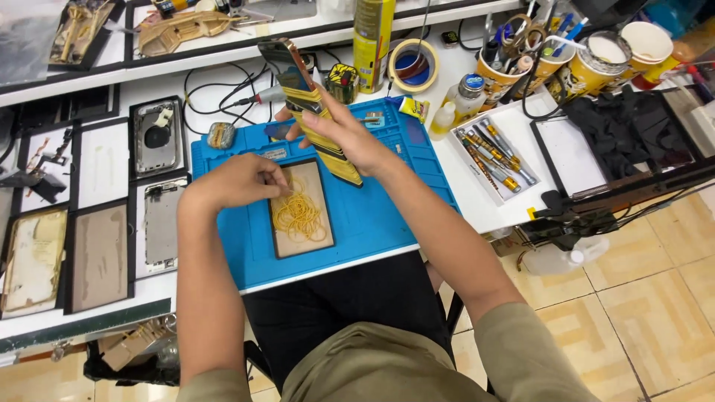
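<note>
My right hand [344, 134] grips a smartphone [307, 104] tilted above the blue work mat [387, 216]. Yellow rubber bands are wrapped around the phone's lower half. My left hand [237, 181] hovers over a small brown tray [287, 246] holding a pile of yellow rubber bands [299, 216], its fingertips pinched at the pile's upper edge. Whether a band sits between the fingers is hard to tell.
Black trays with phone back covers [158, 138] and parts lie at the left. A white tray of screwdrivers [491, 156], small bottles [465, 93], a tape roll [413, 65], a spray can [372, 33] and cups with tools [521, 56] stand at the back right. Cables cross the bench.
</note>
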